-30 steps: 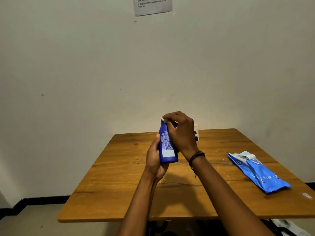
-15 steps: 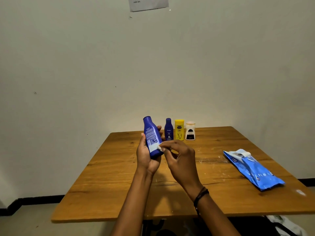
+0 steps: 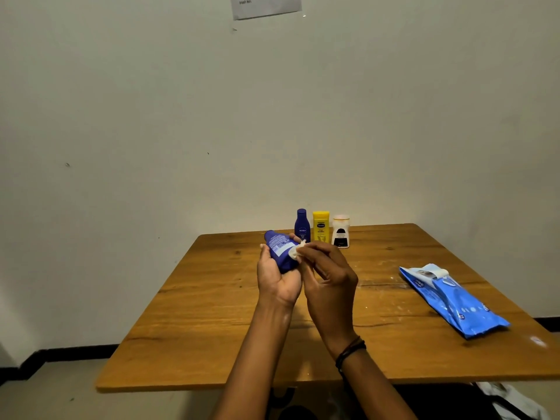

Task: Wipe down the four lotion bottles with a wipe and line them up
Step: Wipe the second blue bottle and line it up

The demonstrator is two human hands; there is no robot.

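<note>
My left hand (image 3: 277,278) grips a large blue lotion bottle (image 3: 280,250), tilted with its cap toward the far left, above the wooden table (image 3: 212,298). My right hand (image 3: 328,278) pinches a small white wipe (image 3: 296,251) against the bottle's right side. Three more bottles stand upright in a row at the table's far edge: a small blue one (image 3: 302,225), a yellow one (image 3: 321,226) and a white one (image 3: 341,231).
A blue pack of wipes (image 3: 451,298) lies on the right side of the table with its flap open. A pale wall rises behind the table, with a paper notice (image 3: 266,6) at the top. A white cloth-like thing (image 3: 512,398) lies on the floor at bottom right.
The bottle has tilted further to the left in my left hand. My right hand with the wipe slid from the bottle's top down to its side, uncovering the three bottles behind.
</note>
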